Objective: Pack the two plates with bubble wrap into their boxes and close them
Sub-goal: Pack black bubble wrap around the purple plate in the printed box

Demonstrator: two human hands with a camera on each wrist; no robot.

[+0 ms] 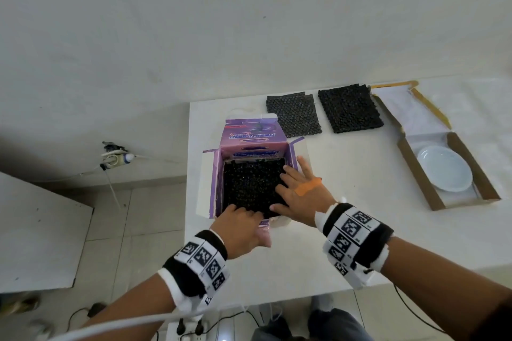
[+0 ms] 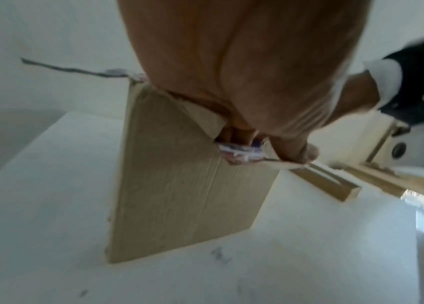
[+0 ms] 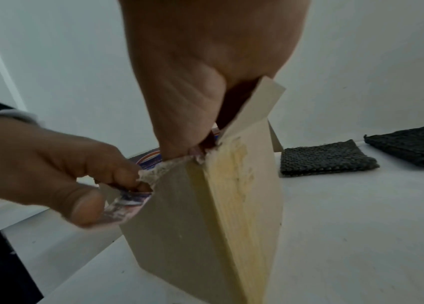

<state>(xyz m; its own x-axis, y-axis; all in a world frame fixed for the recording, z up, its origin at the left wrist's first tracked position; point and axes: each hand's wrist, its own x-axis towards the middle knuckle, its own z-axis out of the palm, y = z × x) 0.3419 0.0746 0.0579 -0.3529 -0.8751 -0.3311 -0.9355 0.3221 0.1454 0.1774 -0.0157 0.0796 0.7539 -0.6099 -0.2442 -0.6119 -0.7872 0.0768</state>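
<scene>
An open purple box [image 1: 249,144] stands near the left edge of the white table [image 1: 360,230]. A black bubble wrap sheet [image 1: 249,183] lies inside it and hides whatever is below. My right hand [image 1: 299,194] lies flat on the sheet's right side, fingers spread. My left hand [image 1: 243,219] is at the box's near wall, fingers inside and thumb outside; in the right wrist view this left hand [image 3: 117,193] pinches the torn near flap. To the far right a white plate [image 1: 443,167] sits uncovered in an open brown box [image 1: 476,171].
Two more black bubble wrap sheets [image 1: 295,115] [image 1: 350,108] lie at the back of the table. The brown box's lid [image 1: 410,108] lies open behind it. Left of the table the floor drops away, with cables and a wall socket [image 1: 116,158].
</scene>
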